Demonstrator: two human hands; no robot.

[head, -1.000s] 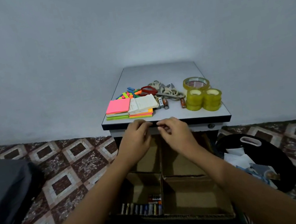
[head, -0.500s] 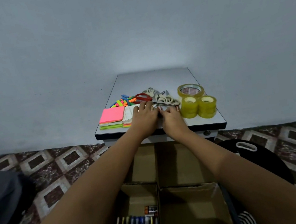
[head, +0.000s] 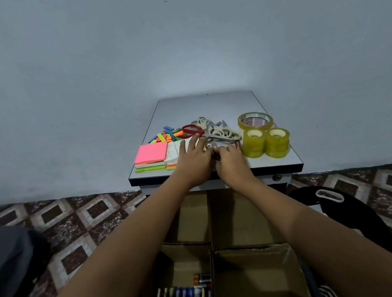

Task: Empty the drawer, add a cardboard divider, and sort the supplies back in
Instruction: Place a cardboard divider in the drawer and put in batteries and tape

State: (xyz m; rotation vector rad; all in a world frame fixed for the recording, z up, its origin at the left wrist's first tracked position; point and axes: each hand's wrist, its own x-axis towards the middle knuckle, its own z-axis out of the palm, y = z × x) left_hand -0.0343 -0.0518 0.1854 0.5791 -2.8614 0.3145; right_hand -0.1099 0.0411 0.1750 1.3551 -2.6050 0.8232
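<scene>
At frame centre, both hands, left hand [head: 195, 160] and right hand [head: 232, 162], gather loose batteries [head: 237, 144] off the surface [head: 209, 105]; grip unclear. Batteries: small, stiff, roll-prone; pinch mid-body.

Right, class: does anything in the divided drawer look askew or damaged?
Yes. In the front left compartment one battery lies crosswise behind the neat row of batteries. The cardboard divider has a ragged top edge.

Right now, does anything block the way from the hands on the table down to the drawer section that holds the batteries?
Nothing visible does. The battery compartment is open from above; only the left forearm crosses above it.
</scene>
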